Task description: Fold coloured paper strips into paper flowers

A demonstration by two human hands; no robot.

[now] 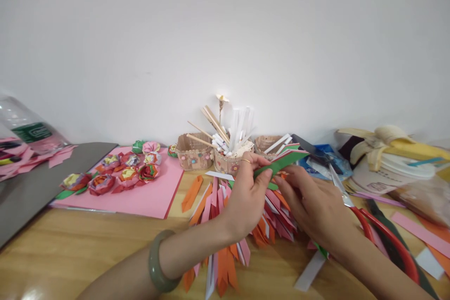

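Note:
In the middle of the head view, my left hand (248, 197) pinches a folded green paper strip (284, 161) between thumb and fingers. Pink and white paper edges show along the strip's far side. My right hand (312, 197) is closed at the strip's lower edge, its fingers curled against the paper; the fingertips are partly hidden. Below both hands lies a fanned pile of folded paper strips (225, 262) in orange, pink and white with pointed ends. Scissors with red handles (386, 229) lie beside my right forearm, which partly covers them.
Paper flowers (128, 176) rest on a pink sheet (147, 201) at left. Small decorated baskets (193, 154) with sticks stand against the wall. A plastic bottle (31, 129) lies far left. At right are a banana peel (383, 145), a blue packet (321, 161) and loose paper pieces (431, 262).

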